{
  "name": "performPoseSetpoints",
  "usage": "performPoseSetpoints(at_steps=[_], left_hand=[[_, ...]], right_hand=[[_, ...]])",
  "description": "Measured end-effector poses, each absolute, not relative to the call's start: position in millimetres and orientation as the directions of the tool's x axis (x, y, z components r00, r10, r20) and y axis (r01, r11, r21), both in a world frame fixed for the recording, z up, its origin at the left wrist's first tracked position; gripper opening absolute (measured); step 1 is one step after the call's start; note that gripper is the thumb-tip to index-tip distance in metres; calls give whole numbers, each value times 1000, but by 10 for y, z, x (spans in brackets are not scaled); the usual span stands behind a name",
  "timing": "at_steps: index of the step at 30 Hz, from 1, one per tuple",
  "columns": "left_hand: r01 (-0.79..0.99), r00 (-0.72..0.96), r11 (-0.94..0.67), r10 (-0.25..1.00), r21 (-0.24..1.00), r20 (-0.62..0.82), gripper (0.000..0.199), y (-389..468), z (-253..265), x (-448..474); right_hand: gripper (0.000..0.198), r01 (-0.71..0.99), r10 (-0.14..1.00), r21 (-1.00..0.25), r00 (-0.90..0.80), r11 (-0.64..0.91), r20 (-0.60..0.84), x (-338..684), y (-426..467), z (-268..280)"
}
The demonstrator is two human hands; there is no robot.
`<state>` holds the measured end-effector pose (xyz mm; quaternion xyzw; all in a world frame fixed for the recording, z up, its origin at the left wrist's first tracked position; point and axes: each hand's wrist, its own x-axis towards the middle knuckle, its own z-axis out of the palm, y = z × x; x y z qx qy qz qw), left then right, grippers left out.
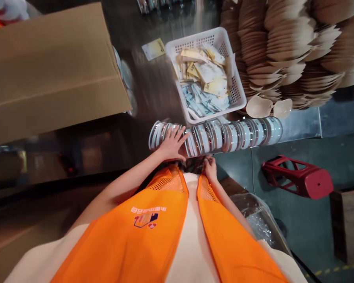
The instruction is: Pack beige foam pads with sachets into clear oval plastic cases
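Note:
My left hand [174, 145] lies with spread fingers on the left part of a row of round clear plastic containers [233, 135] with pale bands, standing on edge side by side along the table's near edge. Just below that row, close to my orange vest, is my right hand [210, 167]. Its fingers are curled, and whatever they may hold is hidden. Beyond the row stands a white perforated basket [238, 88] with yellow-and-white and light blue packets [205, 102] in it. One yellow-and-white packet [153, 49] lies on the table to the basket's left.
A large cardboard box [56, 74] takes up the left side. Stacks of brown fibre pieces [286, 47] fill the back right. On the floor at right is a red plastic stool [301, 179], and a plastic-lined box [258, 220] stands beside me.

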<state>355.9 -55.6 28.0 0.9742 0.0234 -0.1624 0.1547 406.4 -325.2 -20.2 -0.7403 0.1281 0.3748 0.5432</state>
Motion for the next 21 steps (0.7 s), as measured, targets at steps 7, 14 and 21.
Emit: performPoseSetpoints(at_steps=[7, 14, 21], left_hand=[[191, 941, -947, 102, 258, -321, 130, -859, 212, 3563], [251, 934, -941, 173, 229, -312, 134, -956, 229, 3618], [278, 939, -940, 222, 200, -263, 135, -862, 185, 3636]], right_hand=[[43, -767, 409, -620, 518, -165, -751, 3938, -2964, -464], [26, -766, 233, -636, 604, -97, -762, 3889, -2620, -731], [20, -781, 313, -621, 575, -65, -756, 3862, -2651, -867]])
